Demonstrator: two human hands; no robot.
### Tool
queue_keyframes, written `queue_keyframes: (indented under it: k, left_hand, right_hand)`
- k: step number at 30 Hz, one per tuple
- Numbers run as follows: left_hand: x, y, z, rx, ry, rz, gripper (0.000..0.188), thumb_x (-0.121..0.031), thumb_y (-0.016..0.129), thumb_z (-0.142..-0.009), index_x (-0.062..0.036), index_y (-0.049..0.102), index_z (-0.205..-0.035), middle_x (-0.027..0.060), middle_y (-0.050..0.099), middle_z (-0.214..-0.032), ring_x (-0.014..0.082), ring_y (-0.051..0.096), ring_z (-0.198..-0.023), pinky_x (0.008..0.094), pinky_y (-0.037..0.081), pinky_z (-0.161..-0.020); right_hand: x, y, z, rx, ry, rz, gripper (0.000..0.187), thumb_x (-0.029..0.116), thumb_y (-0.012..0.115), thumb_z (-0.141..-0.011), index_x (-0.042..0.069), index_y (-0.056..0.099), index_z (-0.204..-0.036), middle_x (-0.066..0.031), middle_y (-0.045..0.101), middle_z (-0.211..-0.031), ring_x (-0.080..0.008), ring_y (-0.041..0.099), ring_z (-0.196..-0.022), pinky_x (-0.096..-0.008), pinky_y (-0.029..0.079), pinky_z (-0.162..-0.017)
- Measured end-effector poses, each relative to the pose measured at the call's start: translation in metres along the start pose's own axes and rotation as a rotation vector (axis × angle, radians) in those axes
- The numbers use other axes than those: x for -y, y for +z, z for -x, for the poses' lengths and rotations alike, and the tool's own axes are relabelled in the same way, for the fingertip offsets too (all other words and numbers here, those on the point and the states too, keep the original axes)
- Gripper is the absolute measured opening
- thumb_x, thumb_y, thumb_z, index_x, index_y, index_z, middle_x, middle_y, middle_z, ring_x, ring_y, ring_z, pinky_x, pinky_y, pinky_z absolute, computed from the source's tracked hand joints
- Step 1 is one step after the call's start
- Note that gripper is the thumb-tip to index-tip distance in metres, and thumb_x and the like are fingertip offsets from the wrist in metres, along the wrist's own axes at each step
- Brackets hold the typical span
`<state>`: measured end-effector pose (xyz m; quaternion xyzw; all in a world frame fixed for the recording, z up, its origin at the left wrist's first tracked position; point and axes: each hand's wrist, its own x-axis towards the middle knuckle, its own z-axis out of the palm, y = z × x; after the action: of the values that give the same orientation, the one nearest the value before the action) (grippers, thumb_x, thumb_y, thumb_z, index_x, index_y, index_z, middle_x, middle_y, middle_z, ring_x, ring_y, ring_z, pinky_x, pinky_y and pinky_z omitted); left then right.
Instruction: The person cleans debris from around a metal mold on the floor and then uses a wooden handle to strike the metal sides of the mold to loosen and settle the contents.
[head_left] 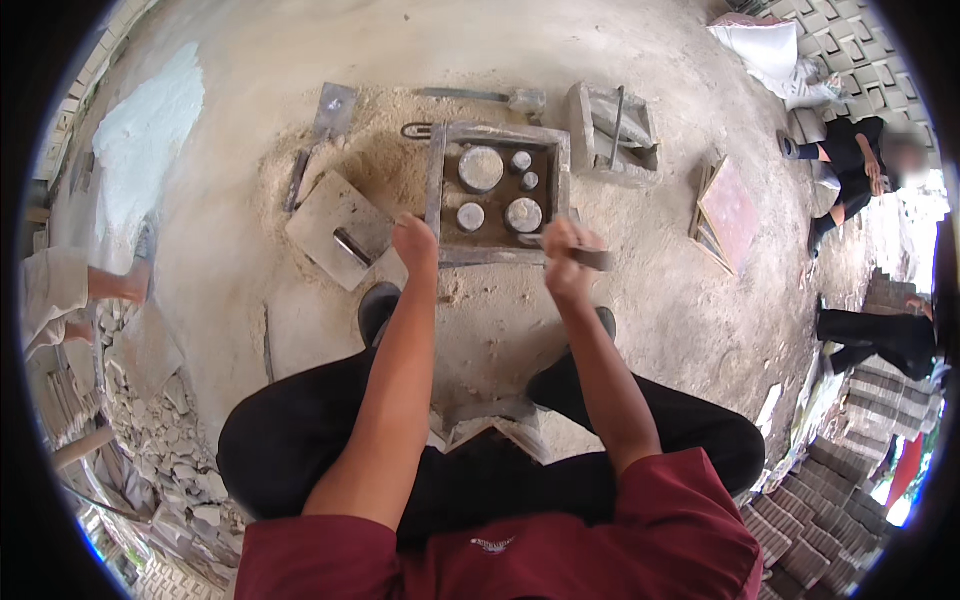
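Note:
A square frame filled with brown sand stands on the ground before me, with several round grey discs, such as the large disc, set in the sand. My right hand, blurred by motion, is closed around a hand tool with a brown handle part. The tool's thin metal tip reaches toward the lower right disc. At the frame's near left corner is my left hand, its fingers curled in; what they hold, if anything, is hidden. Between my left hand and a loose board lies a metal cylinder.
Loose sand surrounds a flat metal plate and a long-handled tool. Another frame stands right, near a pinkish board. Other people sit or stand at the right edge; one person's arm shows at left.

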<state>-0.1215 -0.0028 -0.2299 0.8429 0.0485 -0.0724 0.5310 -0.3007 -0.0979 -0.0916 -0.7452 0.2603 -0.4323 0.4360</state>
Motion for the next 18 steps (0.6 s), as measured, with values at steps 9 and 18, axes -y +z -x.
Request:
queue_keyframes:
  k: [9, 18]
  left_hand:
    - [-0.021, 0.007, 0.017, 0.186, -0.125, 0.241, 0.052, -0.028, 0.033, -0.093, 0.0116, 0.065, -0.081, 0.0184, 0.067, -0.078, 0.0289, 0.062, -0.071, 0.0387, 0.047, -0.071]
    - [0.014, 0.037, 0.014, 0.156, -0.327, 0.378, 0.055, -0.036, 0.033, -0.093, 0.0084, 0.064, -0.09, 0.0235, 0.066, -0.091, 0.0372, 0.062, -0.088, 0.0434, 0.044, -0.082]
  right_hand:
    - [-0.005, 0.043, 0.006, 0.127, 0.11, -0.006, 0.044, 0.021, 0.053, -0.096, 0.001, 0.041, -0.059, -0.0005, 0.037, -0.053, -0.0068, 0.031, -0.054, -0.0302, 0.028, -0.046]
    - [-0.009, 0.081, 0.006, 0.107, 0.187, -0.061, 0.043, 0.023, 0.048, -0.098, 0.004, 0.038, -0.061, 0.0041, 0.039, -0.057, -0.006, 0.031, -0.051, -0.0272, 0.024, -0.046]
